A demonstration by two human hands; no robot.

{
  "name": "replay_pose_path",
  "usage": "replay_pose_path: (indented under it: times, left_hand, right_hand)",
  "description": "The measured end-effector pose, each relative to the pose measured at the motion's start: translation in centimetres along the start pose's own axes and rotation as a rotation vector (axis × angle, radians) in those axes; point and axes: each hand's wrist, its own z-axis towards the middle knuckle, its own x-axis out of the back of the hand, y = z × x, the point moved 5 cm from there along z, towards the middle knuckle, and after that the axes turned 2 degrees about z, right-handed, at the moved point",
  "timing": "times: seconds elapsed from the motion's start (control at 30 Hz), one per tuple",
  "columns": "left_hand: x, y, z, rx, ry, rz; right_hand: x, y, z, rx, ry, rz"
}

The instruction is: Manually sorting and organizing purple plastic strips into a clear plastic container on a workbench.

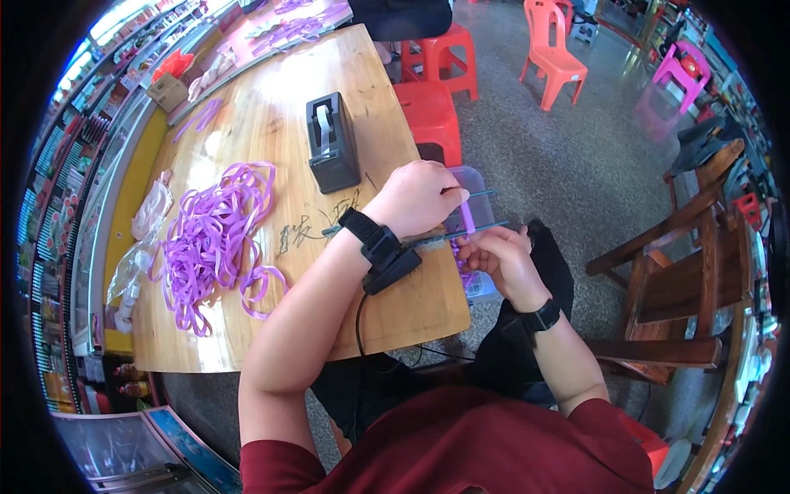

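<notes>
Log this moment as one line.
left hand: at purple strip | right hand: at strip's lower end | purple ribbon pile: on table | tape dispenser: on table

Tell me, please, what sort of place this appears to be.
Probably a small shop with a work table in it: shelves packed with goods line the left side, while the wooden table holds a tape dispenser and a heap of purple ribbon.

Handwritten characters (pixel 298 236) (dark, loosely scrawled) mark the wooden tabletop (pixel 428 300)
</notes>
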Motion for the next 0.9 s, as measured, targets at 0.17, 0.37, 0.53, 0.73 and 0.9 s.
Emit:
replay_pose_path:
  times: [0.17,0.37,0.53,0.73,0.9]
  left_hand:
    - [0.0,0.0,0.0,-0.015,0.011,0.004]
    - [0.0,0.1,0.1,-0.031,0.024,-0.002]
    - [-0.2,-0.1,0.1,-0.058,0.038,0.012]
    - [0.3,0.4,-0.8,-0.088,0.120,-0.015]
    - [1.7,3.0,-2.7,0.207,0.050,-0.075]
  right_hand:
    - [-0.1,0.0,-0.2,-0.016,0.070,-0.060]
    - [-0.4,-1.2,-0.9,0.182,0.153,-0.326]
    - [-1.1,-1.4,-1.3,0.293,0.241,-0.475]
    - [-1.7,-0.9,-1.6,0.329,0.271,-0.415]
    - [-1.0,-0.7,-1.4,0.362,0.276,-0.387]
